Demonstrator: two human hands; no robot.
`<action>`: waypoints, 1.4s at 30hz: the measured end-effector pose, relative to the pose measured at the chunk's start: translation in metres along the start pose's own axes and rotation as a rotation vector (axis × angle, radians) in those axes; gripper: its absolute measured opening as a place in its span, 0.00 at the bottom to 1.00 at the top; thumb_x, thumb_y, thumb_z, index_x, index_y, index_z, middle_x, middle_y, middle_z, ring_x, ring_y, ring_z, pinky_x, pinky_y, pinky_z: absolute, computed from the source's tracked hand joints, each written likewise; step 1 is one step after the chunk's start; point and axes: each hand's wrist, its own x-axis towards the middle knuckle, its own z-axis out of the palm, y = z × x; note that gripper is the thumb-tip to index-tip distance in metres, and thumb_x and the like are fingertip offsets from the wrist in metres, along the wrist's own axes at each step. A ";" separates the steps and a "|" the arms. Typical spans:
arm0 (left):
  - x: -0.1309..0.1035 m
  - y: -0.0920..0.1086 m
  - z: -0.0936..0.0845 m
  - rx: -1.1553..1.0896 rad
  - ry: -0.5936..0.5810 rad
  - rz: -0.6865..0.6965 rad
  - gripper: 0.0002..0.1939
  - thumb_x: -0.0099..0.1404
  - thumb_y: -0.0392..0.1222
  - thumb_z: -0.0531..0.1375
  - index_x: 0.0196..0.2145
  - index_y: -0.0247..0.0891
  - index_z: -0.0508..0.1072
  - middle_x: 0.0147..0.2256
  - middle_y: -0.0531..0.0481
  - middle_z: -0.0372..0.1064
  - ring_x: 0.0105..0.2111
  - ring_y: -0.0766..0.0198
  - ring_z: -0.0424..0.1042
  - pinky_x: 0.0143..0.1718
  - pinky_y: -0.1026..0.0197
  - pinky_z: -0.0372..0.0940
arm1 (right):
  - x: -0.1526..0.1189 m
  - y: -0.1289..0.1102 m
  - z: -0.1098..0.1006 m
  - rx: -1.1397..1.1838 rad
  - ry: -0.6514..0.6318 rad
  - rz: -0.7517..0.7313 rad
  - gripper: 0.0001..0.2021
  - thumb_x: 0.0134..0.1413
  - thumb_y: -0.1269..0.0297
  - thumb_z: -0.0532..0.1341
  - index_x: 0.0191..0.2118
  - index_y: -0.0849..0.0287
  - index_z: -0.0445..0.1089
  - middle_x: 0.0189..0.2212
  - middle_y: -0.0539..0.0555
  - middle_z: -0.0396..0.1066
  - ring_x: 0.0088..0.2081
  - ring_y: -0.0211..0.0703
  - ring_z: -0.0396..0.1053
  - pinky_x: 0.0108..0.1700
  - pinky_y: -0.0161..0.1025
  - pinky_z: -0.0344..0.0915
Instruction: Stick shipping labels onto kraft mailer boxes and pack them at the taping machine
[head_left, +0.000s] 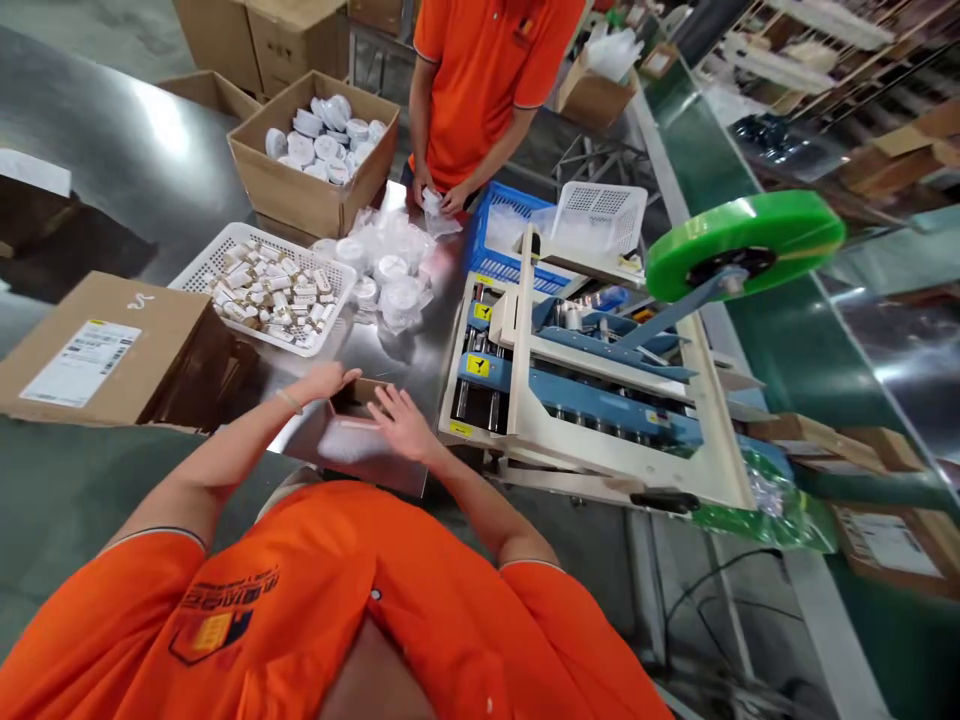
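Note:
A small brown cardboard box (358, 392) stands at the near edge of the metal table, its top open and its inside dark. My left hand (327, 382) is at the box's left rim, fingers bent toward it. At the right rim, my right hand (403, 424) has its fingers spread against the box edge. Just beyond is a white basket (337, 270) full of small white-and-brown pieces. Clear plastic bags (401, 300) with white round items lie right of the basket.
A carton (292, 195) of white round items stands farther back. A closed labelled carton (97, 350) is at left. The taping machine (600, 400) with a green tape roll (750, 240) stands at right. A co-worker's hands (442, 198) handle a bag beyond the table.

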 end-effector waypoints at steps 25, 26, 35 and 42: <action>-0.048 0.024 0.046 0.471 0.072 0.128 0.15 0.78 0.49 0.61 0.50 0.34 0.78 0.50 0.31 0.74 0.55 0.38 0.70 0.55 0.41 0.64 | 0.055 -0.002 -0.019 0.326 0.079 0.320 0.14 0.74 0.59 0.62 0.55 0.59 0.79 0.50 0.62 0.81 0.54 0.54 0.76 0.62 0.49 0.71; -0.049 0.020 0.052 0.433 0.161 0.076 0.18 0.77 0.52 0.62 0.51 0.33 0.77 0.52 0.29 0.73 0.55 0.37 0.69 0.56 0.40 0.64 | 0.055 -0.008 -0.023 0.199 0.100 0.345 0.20 0.73 0.57 0.64 0.63 0.61 0.76 0.56 0.66 0.79 0.60 0.59 0.74 0.66 0.52 0.68; -0.051 -0.003 0.069 -0.288 0.497 -0.086 0.55 0.54 0.64 0.79 0.68 0.36 0.62 0.63 0.30 0.66 0.65 0.38 0.68 0.68 0.34 0.64 | 0.029 -0.039 0.011 -0.077 -0.136 0.473 0.48 0.59 0.58 0.77 0.79 0.60 0.59 0.80 0.74 0.51 0.75 0.75 0.59 0.73 0.70 0.60; -0.081 -0.001 0.023 -0.447 0.288 -0.303 0.53 0.63 0.61 0.74 0.77 0.40 0.58 0.58 0.34 0.73 0.55 0.41 0.75 0.55 0.39 0.74 | 0.057 -0.006 0.041 0.947 0.246 0.691 0.33 0.62 0.55 0.71 0.70 0.56 0.70 0.56 0.60 0.82 0.53 0.52 0.81 0.55 0.49 0.79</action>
